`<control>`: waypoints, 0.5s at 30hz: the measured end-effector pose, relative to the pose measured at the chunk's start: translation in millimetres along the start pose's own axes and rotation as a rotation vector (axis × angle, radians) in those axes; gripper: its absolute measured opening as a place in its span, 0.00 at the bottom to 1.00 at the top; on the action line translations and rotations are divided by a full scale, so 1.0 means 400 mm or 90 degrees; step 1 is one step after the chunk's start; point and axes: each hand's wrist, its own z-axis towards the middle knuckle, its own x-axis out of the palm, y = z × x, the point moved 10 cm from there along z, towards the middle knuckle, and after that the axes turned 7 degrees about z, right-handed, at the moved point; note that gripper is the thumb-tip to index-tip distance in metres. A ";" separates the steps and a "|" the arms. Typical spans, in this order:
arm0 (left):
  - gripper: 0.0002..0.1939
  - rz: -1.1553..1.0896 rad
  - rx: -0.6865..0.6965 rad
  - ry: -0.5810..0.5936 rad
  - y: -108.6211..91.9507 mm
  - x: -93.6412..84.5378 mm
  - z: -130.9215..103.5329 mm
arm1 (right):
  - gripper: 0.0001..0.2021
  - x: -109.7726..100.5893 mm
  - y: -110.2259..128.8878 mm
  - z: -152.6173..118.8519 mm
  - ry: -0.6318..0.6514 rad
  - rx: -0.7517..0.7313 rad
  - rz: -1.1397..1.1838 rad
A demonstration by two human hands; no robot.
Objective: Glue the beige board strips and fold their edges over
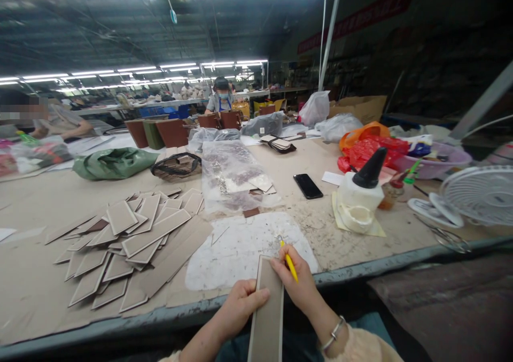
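My left hand (247,301) is closed around the left edge of a long taupe strip (266,314) with pale borders, its thumb lying on the face. The strip tilts up over the front edge of the table, its lower end running out of view. In my right hand (298,276) is a slim yellow-handled tool (291,263) with a metallic tip pointing away from me; its exact kind is unclear. The right thumb also presses on the strip's upper right corner. Under the strip's far end lies a stained white sheet (248,239). Many similar taupe pieces (156,232) lie heaped to the left.
A white glue bottle with black cone (360,191) stands right of a black phone (308,186). Further right are scissors (451,239) and a white fan (481,193). Clear plastic (232,175) and a green bag (114,163) lie behind. Co-workers sit across the table.
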 end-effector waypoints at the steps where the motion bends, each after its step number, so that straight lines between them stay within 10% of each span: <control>1: 0.24 -0.002 -0.003 0.003 0.002 0.002 0.001 | 0.10 0.000 0.005 0.000 -0.003 -0.008 -0.003; 15: 0.24 -0.020 -0.037 0.014 0.016 0.004 0.001 | 0.12 0.007 -0.026 0.002 -0.001 0.064 0.090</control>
